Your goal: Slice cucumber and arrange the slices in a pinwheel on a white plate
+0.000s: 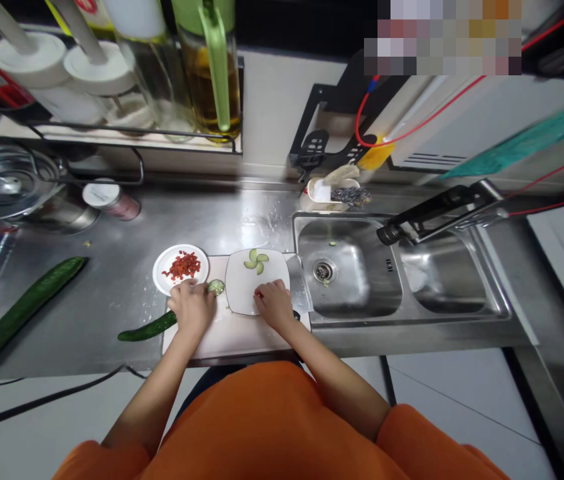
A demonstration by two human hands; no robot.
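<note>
**Hands at the Plates: Grip and Handling of Small Cut Pieces**

The right hand (275, 305) is reaching over the near, right part of the square white plate (237, 301); its fingertips appear to be pinching together on a small red piece (257, 294). Green slices (251, 265) are lying fanned out toward the plate's far edge. The plate is resting on a pale board (227, 341) at the near edge of the steel desk (107, 280).

The left hand (193, 308) is lying at the near rim of the round white plate (159, 280), which is bearing a red heap (185, 265). Its fingers are curling downward; whether they are gripping anything cannot be told. A cut cucumber (148, 329) is projecting to the left from beneath this hand.

Judged by appearance, the small red piece is probably light and soft, calling for a gentle pinch at its sides between thumb and forefinger. The green slices are likely moist, slippery and easily snapped, so their rind edges offer the safest hold. The cut cucumber is probably stiff but slick, best held around its middle. The square white plate is presumably rigid and breakable, favouring support at opposite rims.
</note>
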